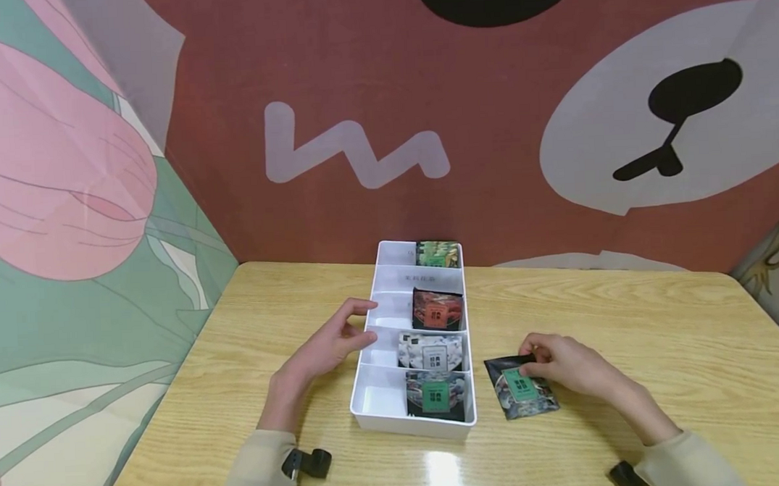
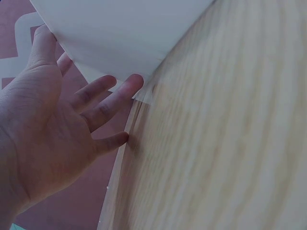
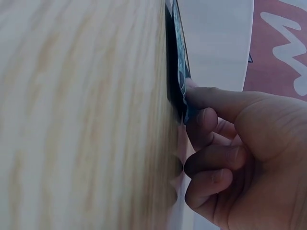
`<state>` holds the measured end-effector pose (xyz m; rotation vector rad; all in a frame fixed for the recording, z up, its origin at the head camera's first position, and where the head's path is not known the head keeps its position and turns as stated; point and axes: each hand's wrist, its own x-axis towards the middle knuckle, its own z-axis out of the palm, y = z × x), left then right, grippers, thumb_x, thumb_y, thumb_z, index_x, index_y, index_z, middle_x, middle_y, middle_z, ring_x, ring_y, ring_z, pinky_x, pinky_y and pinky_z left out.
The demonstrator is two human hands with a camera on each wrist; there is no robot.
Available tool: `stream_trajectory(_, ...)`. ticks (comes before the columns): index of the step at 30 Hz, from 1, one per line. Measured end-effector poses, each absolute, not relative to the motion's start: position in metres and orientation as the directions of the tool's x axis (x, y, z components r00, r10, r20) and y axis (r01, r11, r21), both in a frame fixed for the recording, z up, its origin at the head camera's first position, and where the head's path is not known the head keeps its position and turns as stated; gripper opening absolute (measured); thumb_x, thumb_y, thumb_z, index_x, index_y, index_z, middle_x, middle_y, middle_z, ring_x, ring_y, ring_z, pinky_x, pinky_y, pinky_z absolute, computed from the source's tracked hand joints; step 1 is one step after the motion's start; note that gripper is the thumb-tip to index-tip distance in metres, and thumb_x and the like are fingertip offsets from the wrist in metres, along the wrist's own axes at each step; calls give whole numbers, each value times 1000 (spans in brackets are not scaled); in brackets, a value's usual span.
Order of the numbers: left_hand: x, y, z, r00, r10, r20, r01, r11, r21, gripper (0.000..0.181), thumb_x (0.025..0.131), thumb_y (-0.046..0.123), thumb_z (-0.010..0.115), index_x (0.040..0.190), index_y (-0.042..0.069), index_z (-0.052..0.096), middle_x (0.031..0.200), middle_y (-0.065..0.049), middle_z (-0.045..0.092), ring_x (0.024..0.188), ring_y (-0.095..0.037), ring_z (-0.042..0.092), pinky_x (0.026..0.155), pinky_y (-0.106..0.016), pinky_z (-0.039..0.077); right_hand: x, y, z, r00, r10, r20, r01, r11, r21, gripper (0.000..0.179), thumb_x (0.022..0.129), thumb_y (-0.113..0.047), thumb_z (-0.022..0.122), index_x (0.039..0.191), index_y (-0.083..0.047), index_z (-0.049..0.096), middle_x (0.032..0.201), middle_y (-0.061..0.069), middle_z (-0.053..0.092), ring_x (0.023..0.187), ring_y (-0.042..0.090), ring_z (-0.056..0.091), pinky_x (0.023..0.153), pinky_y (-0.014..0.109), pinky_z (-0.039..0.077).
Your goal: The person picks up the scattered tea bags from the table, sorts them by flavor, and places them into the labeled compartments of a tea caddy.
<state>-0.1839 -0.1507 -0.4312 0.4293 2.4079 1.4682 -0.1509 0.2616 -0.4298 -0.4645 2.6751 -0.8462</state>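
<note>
A dark tea bag packet with a green label (image 1: 520, 386) lies at a slant on the table, right of a long white divided box (image 1: 410, 425). My right hand (image 1: 574, 365) pinches its upper right corner between thumb and fingers; the right wrist view shows the packet (image 3: 181, 62) edge-on, close to the tabletop. At the box's left side is my left hand (image 1: 322, 351), thumb and fingers spread, fingertips against the wall. The left wrist view shows those fingers along the white box wall (image 2: 120, 38).
Inside the box, dark green-labelled packets (image 1: 435, 395) sit in front, then white packets (image 1: 430, 351), red packets (image 1: 437, 310), and green patterned packets (image 1: 437, 254) in the rearmost compartment. The wooden table (image 1: 641, 319) ends at a cartoon-printed cloth (image 1: 490, 144) behind.
</note>
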Motion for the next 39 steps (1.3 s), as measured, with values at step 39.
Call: stream_trajectory(39,-185,-151,-433,-912,403,-79,106,415,904,51,97,30,66,143,26,45,145,-8,45,97,-21,59,80,-35,47,-129,265,-377,-933,-358,32,-282,675,-682,9,92,-33,70,91,-24,72,65,-7,49,54,2,39,50,25,36)
